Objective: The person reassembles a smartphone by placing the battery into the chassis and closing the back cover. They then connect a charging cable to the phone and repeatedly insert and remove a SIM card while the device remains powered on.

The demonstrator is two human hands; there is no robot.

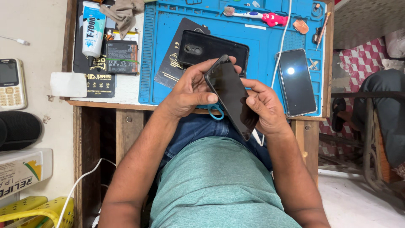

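Both my hands hold a black smartphone (231,95) tilted over the front edge of the bench, screen side up. My left hand (190,88) grips its upper left edge, thumb on the side, with a small blue ring-shaped tool (215,112) hanging beneath the thumb. My right hand (263,106) supports the lower right edge, thumb pressed on the glass. Behind them on the blue work mat (261,38) lies a black phone back cover (211,47) with a camera cutout, resting on a black packet (173,63).
A second phone (296,81) lies on the mat's right side beside a white cable (282,42). A toothbrush (253,16), glue tube (93,27), battery (121,56) and cloth (124,12) sit further back. A keypad phone (11,83) lies at far left. Another person's leg (388,109) is at right.
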